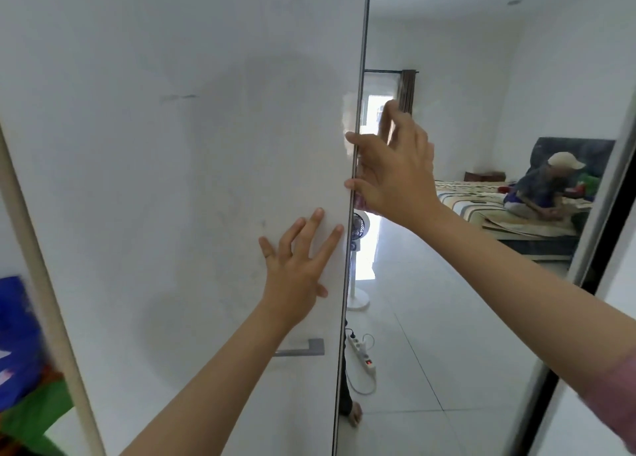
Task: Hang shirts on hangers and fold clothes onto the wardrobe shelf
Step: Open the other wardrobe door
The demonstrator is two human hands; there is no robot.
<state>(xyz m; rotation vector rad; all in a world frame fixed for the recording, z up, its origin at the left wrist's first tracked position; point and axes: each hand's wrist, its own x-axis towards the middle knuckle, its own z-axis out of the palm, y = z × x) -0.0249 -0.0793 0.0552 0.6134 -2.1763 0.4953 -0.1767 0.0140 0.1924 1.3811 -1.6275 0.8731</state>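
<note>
Two hands are showing in my head view, both working on a white wardrobe door (172,180) that is filling the frame from 9 to 12 o'clock. The left hand (296,266) is lying flat on the door's glossy face just inside its edge, fingers spread and straight, gripping nothing. The right hand (395,173) is sitting at about 1 o'clock from it, its fingertips (351,183) curling round the door's thin metal edge while the upper fingers are lifting loosely off it. A grey handle (303,349) is sticking out of the door at 6 o'clock from the left hand.

To the right of the edge I am seeing a mirrored panel (447,318) that is reflecting the room: pale glossy floor tiles, a white standing fan (358,235), a power strip (361,352) with a looping cable, and a bed (516,214) with a striped cover at 3 o'clock, where a person in a cap (540,187) is sitting. A dark curtain (407,87) is hanging beside a bright window at 12 o'clock.

At 8 o'clock, past the door's beige side edge, blue and green cloth (24,369) is showing, blurred; I cannot tell what garments these are. No hangers are showing.
</note>
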